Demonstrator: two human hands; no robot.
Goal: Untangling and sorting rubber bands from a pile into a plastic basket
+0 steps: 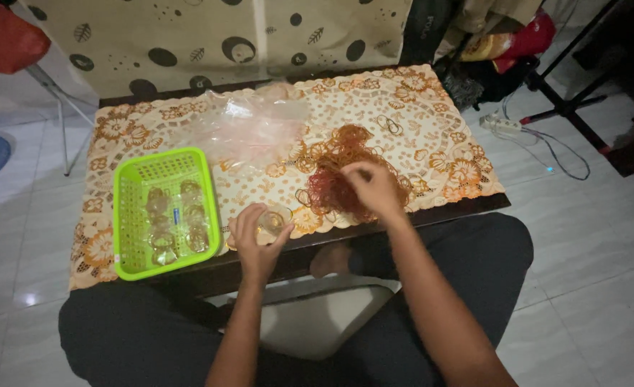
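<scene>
Both hands work near the front edge of the tabletop, which is covered by a cream and orange lace cloth. In the lower middle of the frame, the left hand curls around one small clear plastic cup, with fingers and thumb closed about its side. Just right of it, the right hand is pinched narrow, fingertips down in the pile of reddish-brown rubber bands at the centre of the frame; whether it holds a single band cannot be told. The bands are too many and too tangled to count.

At the left of the frame sits one green plastic basket with slotted walls. It holds several more clear cups, roughly six, packed in two rows, though glare blurs the exact number. One crumpled clear plastic bag lies in the upper middle, touching the basket's far corner.
</scene>
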